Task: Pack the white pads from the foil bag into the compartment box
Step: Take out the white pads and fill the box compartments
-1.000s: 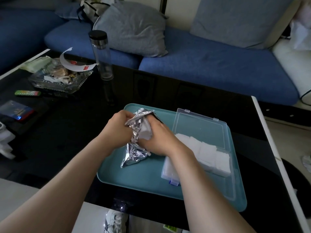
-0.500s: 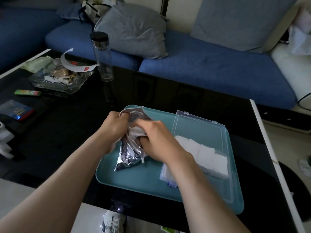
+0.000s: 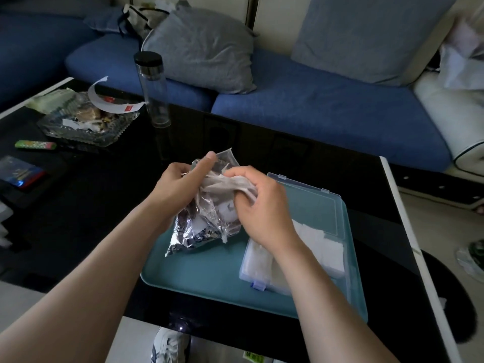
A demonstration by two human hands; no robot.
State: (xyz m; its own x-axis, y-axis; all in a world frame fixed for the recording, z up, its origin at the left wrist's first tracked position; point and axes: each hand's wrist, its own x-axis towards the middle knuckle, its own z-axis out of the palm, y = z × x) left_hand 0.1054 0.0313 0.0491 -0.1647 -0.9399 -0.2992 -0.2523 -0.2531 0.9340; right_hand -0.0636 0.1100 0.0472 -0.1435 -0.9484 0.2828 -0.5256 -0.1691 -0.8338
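On the dark bench (image 3: 91,205), the left hand (image 3: 180,184) is gripping the mouth of the foil bag (image 3: 201,229), its thumb pressing the upper edge. The bag is hanging over the teal tray (image 3: 199,273), its lower corner seemingly touching it. At the bag's 2 o'clock, the right hand (image 3: 262,210) is pinching bunched white pads (image 3: 230,183). At 4 o'clock, the compartment box (image 3: 314,203) is lying open, holding more pads.

Single head-worn wide view, forward and down, seemingly close over the foil bag (image 3: 204,231)
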